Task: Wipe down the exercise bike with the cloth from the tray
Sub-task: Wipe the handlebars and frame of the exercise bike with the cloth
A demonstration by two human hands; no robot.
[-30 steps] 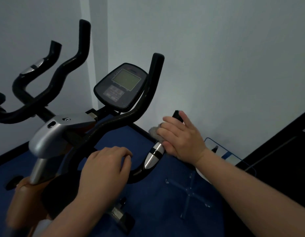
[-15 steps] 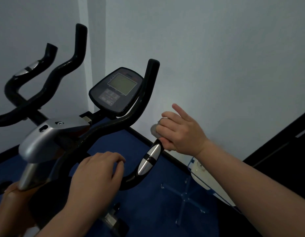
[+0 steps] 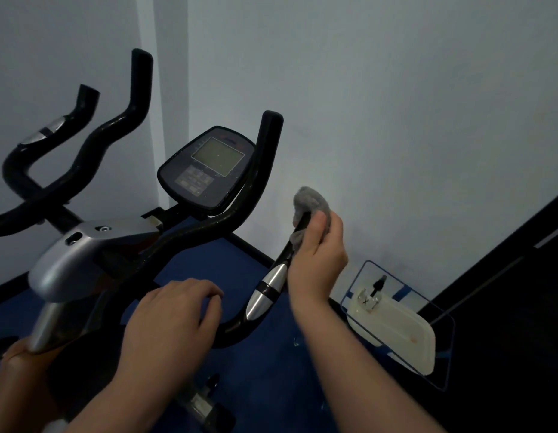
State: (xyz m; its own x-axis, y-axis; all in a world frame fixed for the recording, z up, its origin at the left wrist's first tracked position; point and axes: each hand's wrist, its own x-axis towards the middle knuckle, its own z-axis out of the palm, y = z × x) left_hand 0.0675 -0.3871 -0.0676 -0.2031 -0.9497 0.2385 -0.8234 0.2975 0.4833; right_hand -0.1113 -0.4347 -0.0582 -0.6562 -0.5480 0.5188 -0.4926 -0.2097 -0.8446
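The exercise bike (image 3: 83,254) fills the left and middle, with black curved handlebars and a console (image 3: 208,170) between them. My right hand (image 3: 316,260) grips a grey cloth (image 3: 309,203) wrapped over the tip of the right inner handle (image 3: 268,289), which has a silver sensor band. The cloth bulges above my fingers and hides the handle's end. My left hand (image 3: 174,320) rests curled over the lower bend of the same handlebar. The white tray (image 3: 393,329) lies on the floor at the right, by the wall.
A pale wall stands close behind the bike, with a corner at upper left. The floor is blue. A small clear bottle with a black nozzle (image 3: 373,296) stands on the tray. Dark panelling runs along the right edge.
My right hand has turned and slid up the handle, so the cloth now caps its tip. The view has shifted and the tray has come into sight. My left hand stays put.
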